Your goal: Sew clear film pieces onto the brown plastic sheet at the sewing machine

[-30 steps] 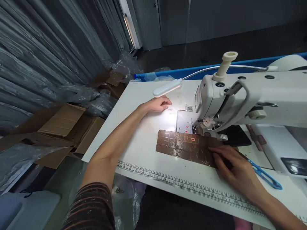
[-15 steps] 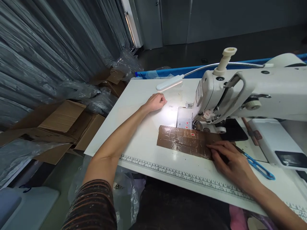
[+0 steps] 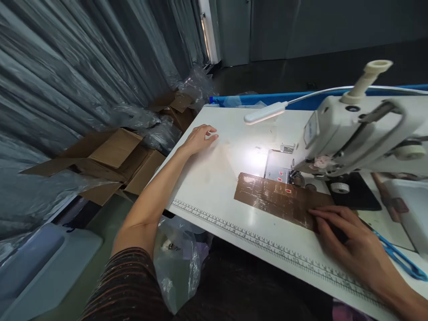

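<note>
A flat brown strip [image 3: 267,196] with shiny patches lies on the white sewing table [image 3: 214,178], its far edge against the needle area of the white sewing machine [image 3: 327,129]. The fingertips of my right hand [image 3: 351,236] rest at the strip's right part; thumb and index finger are apart, and the other fingers are partly hidden. Toward the table's far left, my left hand [image 3: 199,138] has its fingers apart and holds nothing. A thin, pale, see-through piece [image 3: 224,156] seems to lie between that hand and the strip; its outline is faint.
A white lamp [image 3: 265,113] hangs over the table. To the right are a black flat object [image 3: 361,191], a blue-handled tool [image 3: 401,261] and a white tray [image 3: 411,209]. Open cardboard boxes [image 3: 115,147] and clear plastic stand left. A ruler strip [image 3: 234,229] runs along the front edge.
The camera view has swung left, so the table and machine appear farther right. My left hand has moved left, away from the machine, and its curled fingers have opened. My right hand stays at the strip.
</note>
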`<state>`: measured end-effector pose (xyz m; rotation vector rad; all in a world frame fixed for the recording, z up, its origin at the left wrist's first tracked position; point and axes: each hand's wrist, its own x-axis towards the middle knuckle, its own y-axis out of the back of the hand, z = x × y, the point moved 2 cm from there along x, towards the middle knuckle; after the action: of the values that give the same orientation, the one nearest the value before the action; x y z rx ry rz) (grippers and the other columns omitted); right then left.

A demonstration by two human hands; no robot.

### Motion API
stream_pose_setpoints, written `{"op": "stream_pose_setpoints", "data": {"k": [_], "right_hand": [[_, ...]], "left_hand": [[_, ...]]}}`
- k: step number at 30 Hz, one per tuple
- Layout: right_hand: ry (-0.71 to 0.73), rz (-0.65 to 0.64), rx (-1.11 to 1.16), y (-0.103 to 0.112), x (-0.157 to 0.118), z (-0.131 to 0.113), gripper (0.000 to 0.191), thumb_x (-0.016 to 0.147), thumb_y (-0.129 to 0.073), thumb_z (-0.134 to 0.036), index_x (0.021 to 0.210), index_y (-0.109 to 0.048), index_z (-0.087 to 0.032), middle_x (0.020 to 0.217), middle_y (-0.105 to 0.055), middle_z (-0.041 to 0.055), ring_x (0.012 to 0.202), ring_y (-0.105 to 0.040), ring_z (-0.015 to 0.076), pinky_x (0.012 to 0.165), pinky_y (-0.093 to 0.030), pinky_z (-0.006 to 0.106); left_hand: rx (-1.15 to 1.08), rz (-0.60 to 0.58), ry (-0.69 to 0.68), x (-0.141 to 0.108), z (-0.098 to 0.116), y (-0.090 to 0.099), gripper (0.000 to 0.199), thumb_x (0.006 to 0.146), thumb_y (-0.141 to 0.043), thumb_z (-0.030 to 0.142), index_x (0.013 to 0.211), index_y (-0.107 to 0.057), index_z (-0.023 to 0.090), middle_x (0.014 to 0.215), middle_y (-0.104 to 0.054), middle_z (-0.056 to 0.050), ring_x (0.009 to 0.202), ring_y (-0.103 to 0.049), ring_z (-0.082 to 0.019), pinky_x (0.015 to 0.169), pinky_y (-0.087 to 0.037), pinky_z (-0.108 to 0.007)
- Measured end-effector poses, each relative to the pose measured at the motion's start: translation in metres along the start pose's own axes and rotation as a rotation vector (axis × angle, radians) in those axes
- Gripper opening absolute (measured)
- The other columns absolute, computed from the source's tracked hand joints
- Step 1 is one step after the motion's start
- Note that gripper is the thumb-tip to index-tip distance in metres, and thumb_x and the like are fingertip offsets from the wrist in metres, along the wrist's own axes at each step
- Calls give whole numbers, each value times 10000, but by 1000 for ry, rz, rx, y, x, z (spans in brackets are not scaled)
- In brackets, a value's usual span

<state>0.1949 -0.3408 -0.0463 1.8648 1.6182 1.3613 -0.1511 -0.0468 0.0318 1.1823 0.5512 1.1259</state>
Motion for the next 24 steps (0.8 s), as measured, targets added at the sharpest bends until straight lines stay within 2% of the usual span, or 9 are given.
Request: {"op": "stream_pose_setpoints", "data": {"k": [3,5,8,12,14,17,20,24], "right_hand": [[70,-22,-14,-1,13,-14,265,1020,-469,-340,1188,-644,-231,1139,-631,78,979,-666,213,811,-554,349],[156,-43,-21,-5,29,-29,271,1023,-461,-306,1230,-620,-232,1198,-627,85,1044,-661,221,856,-557,351],[251,-104,-8,-24,62,-55,291,1022,-452,-263,1271,-592,-211,1261,-615,117,1107,-642,247,902,-561,382],[282,-171,-10,-64,109,-74,340,1015,-415,-263,1288,-597,-172,1280,-619,169,1076,-640,280,872,-566,442],[259,-190,-43,-83,129,-73,354,1013,-391,-285,1266,-603,-157,1283,-623,183,1118,-616,307,896,-547,481],[135,-200,-212,-104,152,-60,385,1010,-331,-334,1155,-631,-142,1219,-643,211,1076,-600,358,853,-523,544],[10,-144,-344,-111,161,-47,404,992,-340,-363,1163,-621,-128,1264,-618,238,1136,-565,400,890,-486,586],[-78,-80,-340,-111,157,-42,462,984,-341,-344,1312,-559,-103,1410,-521,256,1267,-490,418,964,-450,598]], "left_hand": [[38,45,104,-29,-35,10,273,903,-610,322,1116,-715,186,1141,-718,-73,966,-687,-197,946,-533,-316],[33,95,148,-46,-51,10,258,914,-597,316,1096,-726,188,1137,-720,-76,983,-684,-200,936,-536,-308],[-10,173,165,-63,-63,4,244,937,-573,328,1060,-741,202,1122,-726,-68,1017,-675,-199,958,-527,-307],[-85,215,166,-72,-65,-7,257,917,-630,391,1051,-752,208,1155,-712,-72,1091,-657,-218,1031,-490,-341],[-79,210,176,-73,-63,-10,257,885,-684,425,1037,-760,231,1195,-698,-65,1148,-631,-238,1092,-439,-394],[-33,182,158,-74,-58,-14,240,859,-734,437,1018,-771,262,1223,-687,-46,1194,-595,-257,1145,-346,-469],[-23,140,121,-75,-53,-16,165,901,-697,393,978,-781,273,1197,-691,-31,1185,-592,-242,1136,-321,-472],[-34,148,97,-75,-49,-16,163,938,-634,324,920,-782,258,1154,-696,-23,1138,-614,-222,1112,-346,-441]]}}
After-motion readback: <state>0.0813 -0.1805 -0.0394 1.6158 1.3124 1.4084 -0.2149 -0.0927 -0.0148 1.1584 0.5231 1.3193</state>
